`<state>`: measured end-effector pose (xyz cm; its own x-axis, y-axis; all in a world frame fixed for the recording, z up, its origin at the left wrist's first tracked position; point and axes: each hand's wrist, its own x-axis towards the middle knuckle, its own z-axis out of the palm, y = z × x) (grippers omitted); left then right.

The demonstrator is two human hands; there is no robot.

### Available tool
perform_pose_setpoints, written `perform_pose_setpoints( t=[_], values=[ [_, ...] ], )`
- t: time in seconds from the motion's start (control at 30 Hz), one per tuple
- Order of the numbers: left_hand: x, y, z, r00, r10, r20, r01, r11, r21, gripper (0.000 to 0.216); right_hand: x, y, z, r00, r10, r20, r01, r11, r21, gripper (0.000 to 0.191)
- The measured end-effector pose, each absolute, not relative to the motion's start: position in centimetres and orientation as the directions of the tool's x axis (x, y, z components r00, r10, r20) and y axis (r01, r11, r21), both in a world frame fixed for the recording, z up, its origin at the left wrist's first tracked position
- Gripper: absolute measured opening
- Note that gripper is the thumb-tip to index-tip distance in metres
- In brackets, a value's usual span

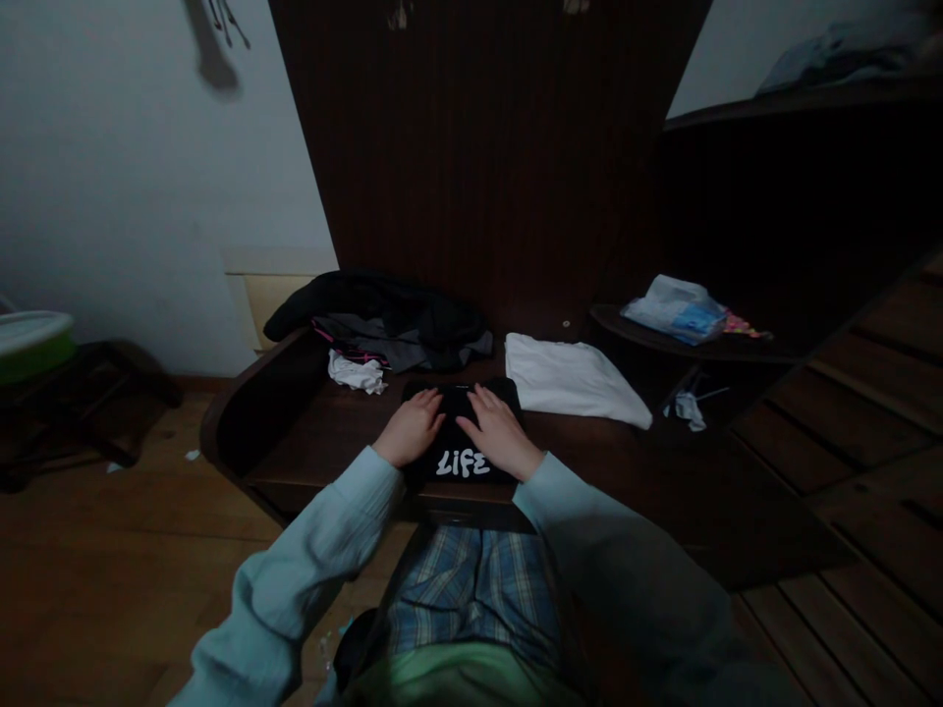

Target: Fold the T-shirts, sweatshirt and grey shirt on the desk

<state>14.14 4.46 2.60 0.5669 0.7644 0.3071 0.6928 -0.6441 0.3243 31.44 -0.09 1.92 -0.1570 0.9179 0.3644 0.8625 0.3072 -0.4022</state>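
A folded black garment [451, 424] with white "Life" lettering lies on the dark wooden bench in front of me. My left hand [413, 426] rests flat on its left part, fingers stretched out. On its right part lies my right hand [498, 430], also flat, with the thumb apart from the fingers. Neither hand grips anything. Just right of the black garment is a folded white cloth [571, 378]. Behind and to the left sits a loose heap of dark clothes [398, 319] with pink trim, and a crumpled white cloth [358, 372] lies before it.
The bench [295, 447] has a raised, rounded left end. On a small shelf at right lie a white and blue plastic packet [678, 309] and something pink. A dark stool [110, 393] bearing a green and white tub [33, 349] stands far left. Wooden slats [876, 422] run along the right.
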Motion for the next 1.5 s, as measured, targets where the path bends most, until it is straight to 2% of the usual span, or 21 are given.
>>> perform_pose_setpoints(
  t=[0.13, 0.3, 0.4, 0.57, 0.7, 0.83, 0.9, 1.03, 1.13, 1.2, 1.3, 1.4, 1.5],
  values=[
    [15.5, 3.7, 0.7, 0.585, 0.793, 0.171, 0.760, -0.610, 0.226, 0.042, 29.7, -0.3, 0.0, -0.136, 0.959, 0.249, 0.918, 0.216, -0.333, 0.053],
    [15.1, 3.9, 0.0, 0.551, 0.823, 0.136, 0.808, -0.567, 0.159, 0.046, 29.7, -0.4, -0.8, -0.142, 0.968, 0.205, 0.941, 0.196, -0.275, 0.057],
    [14.5, 4.3, 0.2, 0.497, 0.860, 0.116, 0.842, -0.511, 0.176, 0.050, 30.7, -0.3, -0.3, -0.137, 0.977, 0.165, 0.948, 0.177, -0.264, 0.060],
    [13.1, 5.8, -0.3, 0.420, 0.903, 0.091, 0.860, -0.428, 0.277, 0.051, 33.6, 0.7, -0.6, -0.062, 0.989, 0.136, 0.956, 0.099, -0.278, 0.061],
    [11.8, 7.2, -1.1, 0.450, 0.880, 0.151, 0.789, -0.471, 0.395, 0.048, 35.7, 1.6, -1.2, -0.140, 0.963, 0.230, 0.934, 0.206, -0.293, 0.053],
    [10.9, 8.1, -1.5, 0.426, 0.845, 0.324, 0.668, -0.535, 0.517, 0.042, 36.5, 2.4, -1.5, -0.110, 0.903, 0.416, 0.899, 0.269, -0.345, 0.040],
    [10.8, 8.3, -1.6, 0.382, 0.843, 0.379, 0.658, -0.536, 0.528, 0.042, 36.5, 2.8, -1.7, -0.127, 0.874, 0.470, 0.890, 0.309, -0.335, 0.041],
    [11.2, 8.1, -1.4, 0.398, 0.857, 0.328, 0.699, -0.515, 0.496, 0.036, 36.3, 3.5, -2.3, -0.207, 0.885, 0.417, 0.857, 0.370, -0.358, 0.039],
    [11.2, 7.5, -1.1, 0.356, 0.860, 0.365, 0.695, -0.505, 0.513, 0.032, 36.9, 3.5, -2.3, -0.131, 0.862, 0.490, 0.822, 0.371, -0.432, 0.033],
    [10.9, 7.1, -0.8, 0.260, 0.880, 0.398, 0.708, -0.454, 0.541, 0.030, 37.7, 3.2, -1.9, 0.014, 0.848, 0.530, 0.811, 0.300, -0.502, 0.028],
    [10.2, 6.7, -0.4, 0.032, 0.943, 0.332, 0.756, -0.240, 0.609, 0.028, 39.0, 2.2, -1.0, 0.268, 0.862, 0.430, 0.826, 0.025, -0.564, 0.024],
    [9.9, 6.4, 0.1, -0.094, 0.976, 0.197, 0.778, -0.051, 0.627, 0.028, 39.5, 1.3, -0.2, 0.376, 0.883, 0.281, 0.856, -0.215, -0.470, 0.028],
    [10.2, 6.1, 0.5, -0.059, 0.988, 0.145, 0.805, -0.040, 0.593, 0.029, 38.9, 0.8, 0.1, 0.358, 0.912, 0.201, 0.884, -0.262, -0.386, 0.041]
  ],
)
